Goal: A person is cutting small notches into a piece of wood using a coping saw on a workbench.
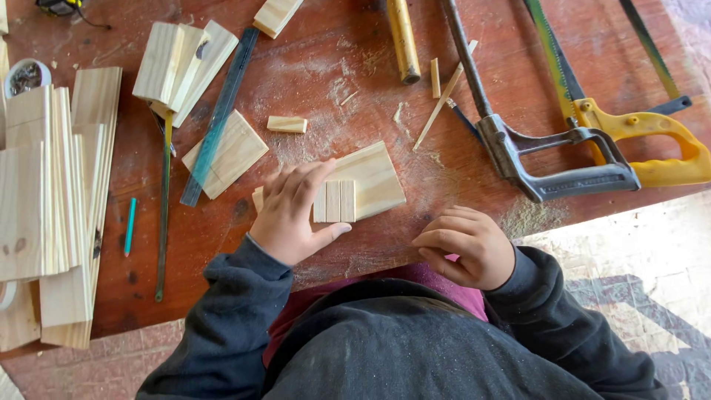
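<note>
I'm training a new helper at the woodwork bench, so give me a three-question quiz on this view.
1. True or false: the left hand rests on the small pale wooden blocks lying against the flat pale wooden board.
2. Which saw lies nearer the right hand: (a) the grey metal-framed hacksaw or (b) the yellow-handled hacksaw?
3. Fill in: the long dark metal ruler lies across a square pale wooden ___.

Key
1. True; the fingers cover the blocks' left end.
2. (a); its handle lies closer, on the reddish wooden table.
3. Panel.
</note>
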